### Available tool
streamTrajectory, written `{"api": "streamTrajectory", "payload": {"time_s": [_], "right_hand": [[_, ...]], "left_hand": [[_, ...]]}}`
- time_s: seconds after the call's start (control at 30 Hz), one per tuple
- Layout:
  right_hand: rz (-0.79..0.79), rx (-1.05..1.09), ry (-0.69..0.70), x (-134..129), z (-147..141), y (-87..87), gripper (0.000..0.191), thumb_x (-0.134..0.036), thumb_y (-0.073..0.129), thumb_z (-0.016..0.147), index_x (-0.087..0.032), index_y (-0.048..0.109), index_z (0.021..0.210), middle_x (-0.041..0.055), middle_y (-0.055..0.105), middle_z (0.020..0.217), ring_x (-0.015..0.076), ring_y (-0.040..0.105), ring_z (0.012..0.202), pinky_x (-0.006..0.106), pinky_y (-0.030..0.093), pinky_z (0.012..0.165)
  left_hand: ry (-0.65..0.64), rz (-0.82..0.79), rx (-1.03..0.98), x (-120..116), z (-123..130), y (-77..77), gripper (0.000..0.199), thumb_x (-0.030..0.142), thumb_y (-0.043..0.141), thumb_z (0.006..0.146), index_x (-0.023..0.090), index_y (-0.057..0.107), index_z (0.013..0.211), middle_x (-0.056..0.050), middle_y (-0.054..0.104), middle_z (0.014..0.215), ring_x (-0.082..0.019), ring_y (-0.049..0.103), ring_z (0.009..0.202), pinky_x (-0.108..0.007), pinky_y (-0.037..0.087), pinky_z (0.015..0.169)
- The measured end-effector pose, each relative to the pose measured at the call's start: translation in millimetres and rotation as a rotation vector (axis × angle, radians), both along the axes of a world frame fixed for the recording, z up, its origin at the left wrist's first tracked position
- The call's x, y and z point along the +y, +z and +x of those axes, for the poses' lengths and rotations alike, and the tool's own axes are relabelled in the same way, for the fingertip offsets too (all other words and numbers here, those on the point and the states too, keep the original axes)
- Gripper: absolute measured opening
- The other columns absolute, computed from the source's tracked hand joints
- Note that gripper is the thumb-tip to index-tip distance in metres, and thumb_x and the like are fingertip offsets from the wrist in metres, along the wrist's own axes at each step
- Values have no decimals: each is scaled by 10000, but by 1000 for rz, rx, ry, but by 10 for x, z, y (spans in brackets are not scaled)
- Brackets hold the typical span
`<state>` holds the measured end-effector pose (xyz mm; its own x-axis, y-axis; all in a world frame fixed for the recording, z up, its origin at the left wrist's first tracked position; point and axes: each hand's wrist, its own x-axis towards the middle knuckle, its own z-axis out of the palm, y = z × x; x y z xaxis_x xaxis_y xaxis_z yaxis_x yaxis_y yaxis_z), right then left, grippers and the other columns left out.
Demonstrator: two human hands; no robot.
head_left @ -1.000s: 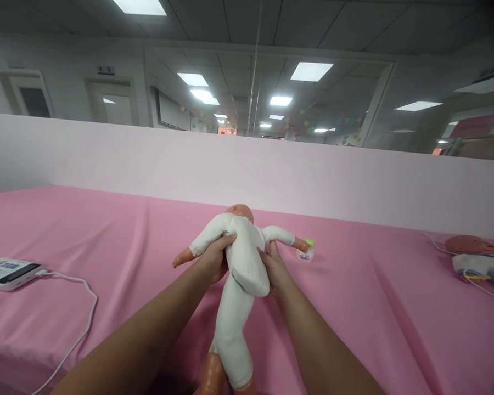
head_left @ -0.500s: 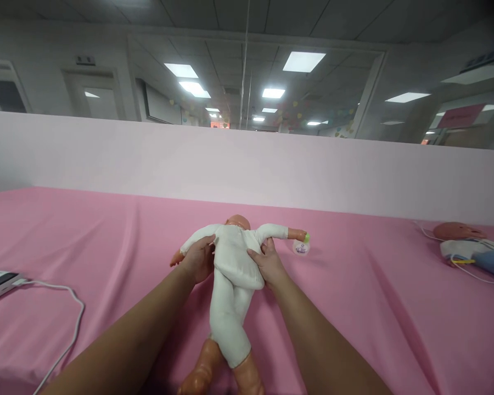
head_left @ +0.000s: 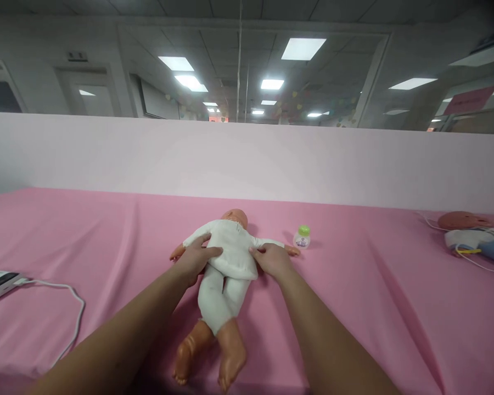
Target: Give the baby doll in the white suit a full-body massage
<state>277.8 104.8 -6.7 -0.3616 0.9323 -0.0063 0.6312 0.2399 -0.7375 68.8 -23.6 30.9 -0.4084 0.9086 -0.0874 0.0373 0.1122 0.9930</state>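
Note:
A baby doll (head_left: pixel 233 249) with a white cloth body and bare vinyl head, hands and feet lies on the pink sheet, head pointing away from me. Both its arms are spread sideways. My left hand (head_left: pixel 195 260) grips the left side of its torso, thumb on top of the cloth. On the other side my right hand (head_left: pixel 274 259) pinches the torso's edge, with its fingertips partly hidden. Just beyond the doll's right-hand arm stands a small clear bottle (head_left: pixel 302 238) with a green cap.
A pink sheet (head_left: pixel 354 307) covers the surface, and a low white wall (head_left: pixel 247 159) runs along its back under a window. At left sits a white device (head_left: pixel 0 284) with a white cable (head_left: pixel 80 315). Another doll (head_left: pixel 477 238) in blue and white lies at far right.
The doll has come down lower onto the sheet, and its feet now show fully. Its arm no longer overlaps the bottle's cap. Both hands stay on its torso.

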Motion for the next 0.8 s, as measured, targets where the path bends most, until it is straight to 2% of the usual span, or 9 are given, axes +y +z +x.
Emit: {"api": "streamTrajectory", "payload": {"time_s": [0.1, 0.17, 0.23, 0.37, 0.43, 0.53, 0.6, 0.67, 0.8], "right_hand": [[74, 12, -19, -132, -18, 84, 509, -620, 593, 919, -209, 718, 1191, 123, 780, 1096, 323, 724, 1011, 437, 527, 865], [122, 92, 40, -262, -70, 105, 654, -628, 602, 917, -208, 598, 1417, 134, 721, 1295, 322, 678, 1172, 436, 519, 958], [140, 142, 148, -396, -119, 114, 798, -633, 635, 900, -222, 457, 1561, 138, 574, 1520, 322, 553, 1380, 439, 470, 1082], [108, 79, 280, -591, -171, 133, 1021, -669, 726, 817, -271, 296, 1654, 125, 231, 1734, 353, 273, 1580, 490, 336, 1221], [59, 11, 297, -644, -196, 136, 1072, -652, 764, 788, -295, 261, 1665, 128, 93, 1762, 384, 257, 1582, 512, 332, 1219], [19, -42, 294, -693, -254, 123, 1062, -613, 756, 811, -309, 219, 1675, 134, -26, 1766, 406, 264, 1576, 523, 344, 1207], [21, -41, 284, -715, -291, 111, 1073, -628, 742, 821, -308, 187, 1681, 138, -57, 1764, 411, 253, 1578, 528, 333, 1212], [11, -42, 279, -726, -304, 107, 1149, -664, 776, 773, -325, 160, 1683, 128, -92, 1762, 423, 235, 1580, 537, 331, 1211], [-47, -39, 320, -705, -233, 131, 1276, -634, 869, 659, -369, 146, 1677, 88, -136, 1759, 402, 247, 1582, 511, 390, 1176]], "left_hand": [[108, -8, 44, 92, -27, -99, 735, 283, 793, 784, 220, 531, 1467, -146, 689, 1301, -294, 709, 1106, -361, 598, 856], [124, 7, 126, 148, -61, -164, 690, 293, 768, 821, 179, 529, 1458, -170, 656, 1351, -303, 683, 1160, -335, 576, 877], [113, -2, 193, 179, -108, -210, 660, 334, 738, 863, 141, 518, 1455, -193, 640, 1363, -315, 667, 1182, -317, 557, 876], [80, -27, 286, 89, -185, -203, 627, 516, 617, 946, 156, 512, 1448, -171, 671, 1282, -309, 682, 1129, -328, 558, 839], [42, -67, 303, -51, -185, -148, 680, 608, 615, 924, 199, 494, 1453, -150, 675, 1261, -299, 694, 1088, -336, 568, 793], [-121, -199, 326, -305, -145, -40, 888, 653, 736, 813, 262, 377, 1525, -141, 669, 1217, -271, 722, 860, -319, 539, 608], [-226, -264, 307, -429, -125, 26, 1001, 597, 792, 778, 294, 269, 1576, -114, 679, 1121, -233, 692, 714, -299, 489, 530], [-257, -269, 275, -484, -136, 73, 995, 465, 795, 786, 293, 237, 1592, -82, 679, 1030, -218, 676, 701, -293, 488, 544], [-241, -265, 317, -474, -230, 107, 880, 271, 695, 764, 294, 336, 1567, -65, 679, 1007, -230, 687, 781, -306, 524, 603]]}}
